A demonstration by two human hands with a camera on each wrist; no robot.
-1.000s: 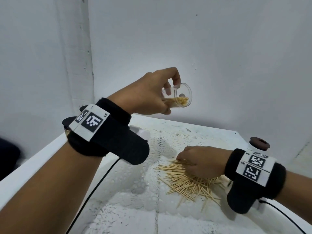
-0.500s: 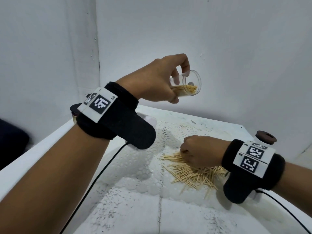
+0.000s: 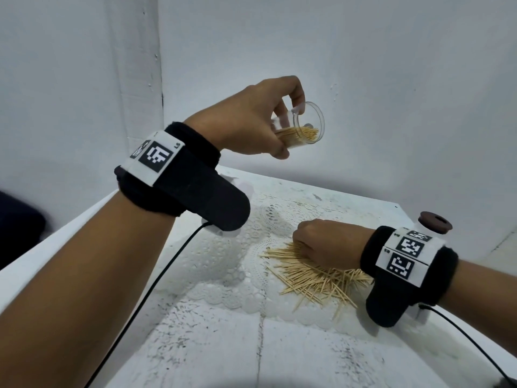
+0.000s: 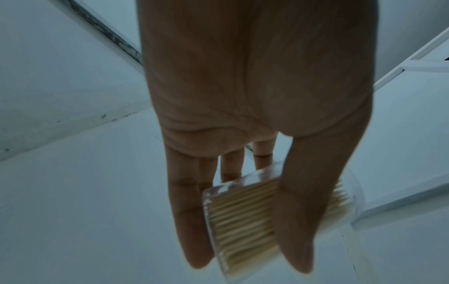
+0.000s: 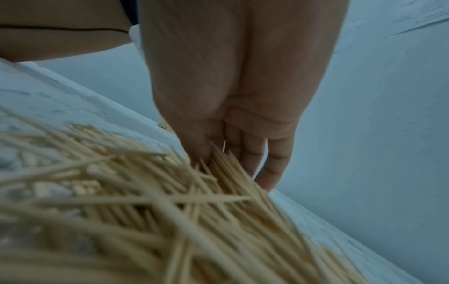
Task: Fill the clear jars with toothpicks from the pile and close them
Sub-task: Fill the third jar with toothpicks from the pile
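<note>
While the left hand grips the jar between fingers and thumb, well above the table's far left part, the jar lies almost on its side with its open mouth turned right, and toothpicks already lie along its lower wall. The left wrist view shows the thumb across the clear wall and the sticks packed parallel inside, filling a good part of it. To do this step well, that tilt is worth keeping: sticks fed in lengthwise should slide down beside the others, whereas an upright jar invites them to cross and jam. The mouth ought not to dip lower, or the contents may slip out.

Lower and further right, the right hand is down on the pile, which spreads over the lace mat toward the table's right edge. Its fingers curl into the sticks and close on a small bunch; how many it has, I cannot tell. A modest, aligned bunch is the better pick, I judge, since a fat or crossed one would snag at the rim. Squaring the tips against the table before lifting should help.

At the far right edge, behind the wrist band, stands a white bottle with a brown cap.
</note>
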